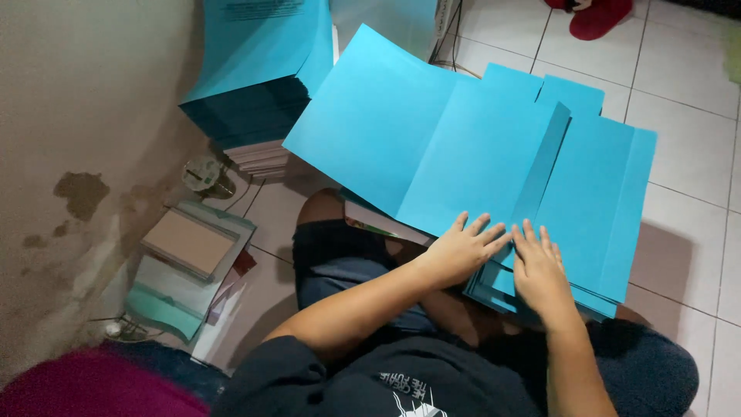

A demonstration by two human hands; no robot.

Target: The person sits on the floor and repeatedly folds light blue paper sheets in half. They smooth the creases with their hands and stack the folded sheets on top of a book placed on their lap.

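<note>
Left hand (463, 249) flat, fingers spread apart, pressing on the near edge of a folded blue sheet (432, 147); right hand (540, 270) just beside it, fingers likewise open and flat on the same sheet, clamped on nothing. Sheet atop a pile of blue sheets (610, 201) on the lap, above the white tiled floor (687, 154). Beyond the sheet, against the stained wall (77, 154), 1 tall stack of blue paper (255, 77)

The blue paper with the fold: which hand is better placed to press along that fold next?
Probably the right hand. Its fingertips lie at the foot of the raised fold in the blue paper. The left hand lies flat on the sheet beside the fold, holding it down.
</note>
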